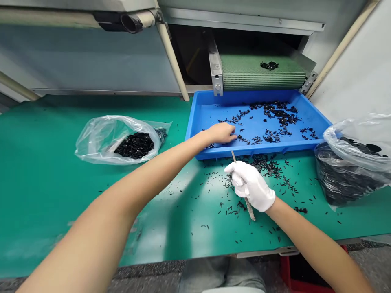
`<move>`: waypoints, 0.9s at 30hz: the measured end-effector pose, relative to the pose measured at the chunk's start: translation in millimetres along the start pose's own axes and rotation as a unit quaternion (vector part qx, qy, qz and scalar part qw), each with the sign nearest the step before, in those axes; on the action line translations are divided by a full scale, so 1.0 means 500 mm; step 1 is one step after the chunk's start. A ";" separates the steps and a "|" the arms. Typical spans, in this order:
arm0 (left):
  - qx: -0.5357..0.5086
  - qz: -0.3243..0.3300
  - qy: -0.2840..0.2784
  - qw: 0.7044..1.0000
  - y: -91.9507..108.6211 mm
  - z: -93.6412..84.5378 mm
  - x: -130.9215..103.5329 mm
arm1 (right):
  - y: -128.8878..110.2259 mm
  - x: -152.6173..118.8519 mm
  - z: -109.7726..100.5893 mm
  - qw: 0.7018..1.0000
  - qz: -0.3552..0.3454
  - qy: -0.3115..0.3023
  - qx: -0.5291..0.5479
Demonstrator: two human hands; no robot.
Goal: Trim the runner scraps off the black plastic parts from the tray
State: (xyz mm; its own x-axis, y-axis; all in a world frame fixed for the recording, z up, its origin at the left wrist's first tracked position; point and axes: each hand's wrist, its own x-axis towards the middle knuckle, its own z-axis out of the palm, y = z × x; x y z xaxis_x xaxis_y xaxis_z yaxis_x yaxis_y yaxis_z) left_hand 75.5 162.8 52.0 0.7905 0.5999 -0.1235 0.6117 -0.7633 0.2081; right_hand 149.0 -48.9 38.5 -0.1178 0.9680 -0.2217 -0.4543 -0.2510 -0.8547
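Over the front left part of the blue tray, my bare left hand has its fingers curled together at the small black plastic parts. What it pinches, if anything, is hidden. A white glove covers my right hand, which is closed around a thin stick-like tool with a wrapped lower end. The tool's narrow tip points up toward the tray's front wall. Beneath and around the gloved hand, many short black scraps lie scattered on the green tabletop.
A green conveyor belt ends above the tray's back edge, carrying a small clump of black parts. Clear plastic bags of black pieces stand on the left and right. A red bin sits below the table edge.
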 end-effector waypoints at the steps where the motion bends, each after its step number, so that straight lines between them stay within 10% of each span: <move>1: 0.041 0.007 -0.023 0.999 0.006 0.005 0.011 | 0.000 0.001 -0.001 1.000 -0.001 0.001 0.000; 6: -0.072 -0.014 0.041 0.996 0.022 -0.006 -0.014 | -0.009 0.008 -0.009 0.998 -0.035 0.055 0.018; 10: -0.291 -0.002 0.223 0.930 0.063 -0.002 -0.163 | -0.034 0.005 -0.013 0.985 -0.092 0.146 -0.023; 16: -0.420 -0.011 0.230 0.878 0.151 0.093 -0.364 | -0.035 -0.017 0.010 0.979 -0.031 0.005 -0.203; 27: -0.480 -0.052 0.238 0.843 0.142 0.129 -0.380 | 0.006 -0.015 0.029 0.982 -0.024 0.033 -0.185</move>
State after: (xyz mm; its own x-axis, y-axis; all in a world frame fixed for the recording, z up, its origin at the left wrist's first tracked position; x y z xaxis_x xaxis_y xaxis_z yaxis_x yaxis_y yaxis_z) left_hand -29.4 -20.6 27.5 0.4921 0.8547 0.1656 0.1899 -0.2910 0.9377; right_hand 135.6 -57.0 44.2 -0.0403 0.9798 -0.1961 -0.1046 -0.1993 -0.9743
